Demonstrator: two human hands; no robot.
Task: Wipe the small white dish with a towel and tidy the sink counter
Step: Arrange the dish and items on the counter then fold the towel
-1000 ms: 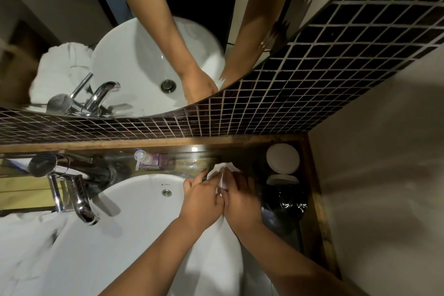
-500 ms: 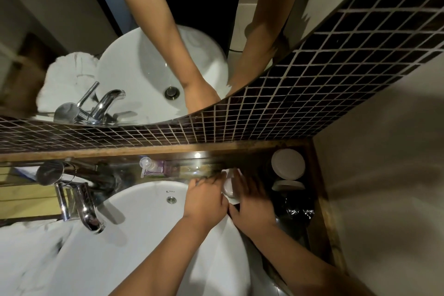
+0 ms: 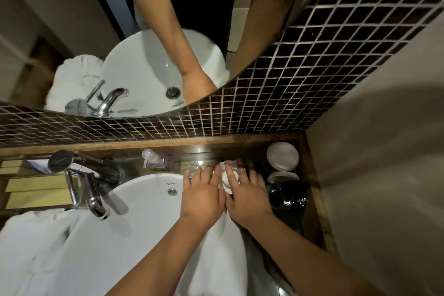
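A small round white dish (image 3: 227, 176) is seen on the dark counter (image 3: 254, 158) at its back edge, just past the rim of the white round basin (image 3: 134, 202). It is flanked by the left hand (image 3: 201, 196) and right hand (image 3: 247, 196), fingers spread and unclenched, seemingly to set it down or steady it. Whether it is gripped cannot be told: the fingertips are blurred, and the dish is partly covered. A white towel (image 3: 36, 243) lies at the basin's left edge.
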